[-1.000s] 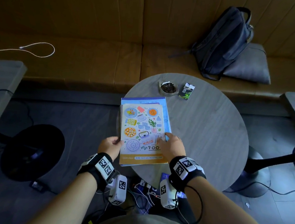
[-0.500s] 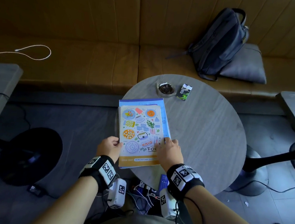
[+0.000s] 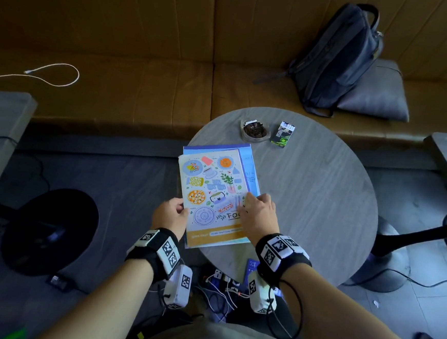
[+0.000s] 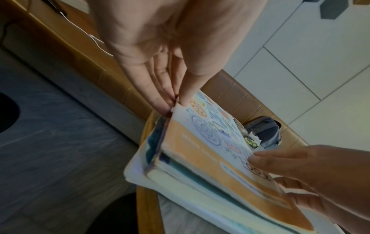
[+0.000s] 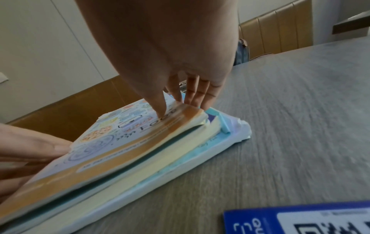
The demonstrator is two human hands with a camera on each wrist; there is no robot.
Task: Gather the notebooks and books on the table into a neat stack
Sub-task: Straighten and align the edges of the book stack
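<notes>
A stack of books lies at the left edge of the round grey table. On top is the food book, white with food drawings and an orange band. Blue notebooks stick out beneath it at the far and right sides. My left hand pinches the food book's left edge, thumb on the cover and fingers against the side. My right hand grips its right edge, thumb on the cover and fingers down beside the stack. The lower books sit uneven, with their corners offset.
A glass ashtray and a cigarette pack stand at the table's far side. A blue QR card lies near the front edge. A backpack and a cushion rest on the bench behind. A black stool stands to the left.
My right hand has crept slightly farther along the food book's right edge. The left hand stays at the left edge, and the stack has barely shifted.
</notes>
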